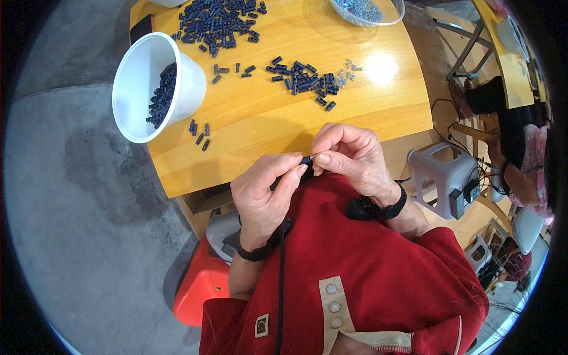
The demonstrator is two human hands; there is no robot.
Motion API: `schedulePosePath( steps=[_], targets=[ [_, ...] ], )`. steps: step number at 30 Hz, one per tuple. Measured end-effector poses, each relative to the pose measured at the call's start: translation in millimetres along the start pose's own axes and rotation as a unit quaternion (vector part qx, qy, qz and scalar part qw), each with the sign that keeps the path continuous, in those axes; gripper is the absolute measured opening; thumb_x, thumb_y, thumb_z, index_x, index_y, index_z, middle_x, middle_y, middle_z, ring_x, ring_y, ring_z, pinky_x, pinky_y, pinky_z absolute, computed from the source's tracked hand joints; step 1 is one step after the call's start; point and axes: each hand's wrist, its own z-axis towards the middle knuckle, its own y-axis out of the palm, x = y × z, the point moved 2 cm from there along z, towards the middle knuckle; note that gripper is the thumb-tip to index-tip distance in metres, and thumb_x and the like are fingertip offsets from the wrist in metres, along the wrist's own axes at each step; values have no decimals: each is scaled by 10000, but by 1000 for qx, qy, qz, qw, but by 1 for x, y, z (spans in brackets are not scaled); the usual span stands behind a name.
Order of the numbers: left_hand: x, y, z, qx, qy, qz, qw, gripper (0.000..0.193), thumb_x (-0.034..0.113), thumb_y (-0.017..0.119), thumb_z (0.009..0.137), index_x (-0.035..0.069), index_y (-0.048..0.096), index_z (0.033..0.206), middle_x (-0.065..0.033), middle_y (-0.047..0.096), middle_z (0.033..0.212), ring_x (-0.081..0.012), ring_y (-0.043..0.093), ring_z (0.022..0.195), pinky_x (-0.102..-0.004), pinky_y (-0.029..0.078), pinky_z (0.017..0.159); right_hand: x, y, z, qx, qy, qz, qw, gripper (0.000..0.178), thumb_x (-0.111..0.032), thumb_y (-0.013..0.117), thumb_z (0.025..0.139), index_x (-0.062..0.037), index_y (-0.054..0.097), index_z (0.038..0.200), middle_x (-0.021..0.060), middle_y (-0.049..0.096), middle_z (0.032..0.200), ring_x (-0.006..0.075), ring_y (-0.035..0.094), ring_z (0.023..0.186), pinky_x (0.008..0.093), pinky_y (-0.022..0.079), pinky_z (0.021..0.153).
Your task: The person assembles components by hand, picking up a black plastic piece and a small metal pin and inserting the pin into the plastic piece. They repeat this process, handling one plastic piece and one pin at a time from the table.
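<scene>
Just past the near table edge, in front of my chest, my two hands meet. My left hand [266, 186] pinches a small black plastic piece [306, 160] between thumb and fingertips. Closed at the other end of that piece is my right hand [354, 158], thumb against forefinger; what lies in its pinch is mostly hidden and too small to name. Beyond them on the table is a loose pile of similar black pieces [302, 78]. Tiny silvery parts [349, 72], perhaps springs, lie at its right side.
A white tub [192, 77] of black pieces tilts at the table's left edge. A larger black heap [216, 23] and a clear bowl [390, 21] of silvery parts are at the back. A red stool [201, 284] and a grey stool [441, 177] flank me. Another person sits right.
</scene>
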Motion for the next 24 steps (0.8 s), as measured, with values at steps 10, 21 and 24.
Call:
schedulePosePath(
  steps=[10, 21, 24],
  targets=[
    [9, 1, -1, 7, 26, 58, 998, 182, -82, 720, 786, -5, 698, 949, -113, 701, 814, -159, 658, 669, -261, 515, 590, -2, 2, 0, -8, -12, -52, 999, 47, -39, 673, 911, -23, 651, 949, -5, 636, 876, 50, 583, 762, 205, 494, 694],
    [10, 5, -2, 7, 97, 90, 991, 205, -113, 689, 783, -19, 712, 964, -142, 723, 912, -202, 703, 809, -275, 548, 716, 2, -13, 8, -61, 170, 138, 974, 117, -17, 704, 868, 8, 660, 974, 78, 689, 832, 133, 664, 681, 263, 571, 646],
    [5, 1, -6, -26, 55, 86, 994, 204, -102, 689, 793, -15, 709, 977, -129, 720, 900, -196, 693, 796, -282, 539, 720, 4, -12, 7, -62, 165, 107, 979, 103, -16, 706, 868, 6, 670, 961, 77, 694, 825, 130, 665, 683, 257, 567, 644]
  ],
)
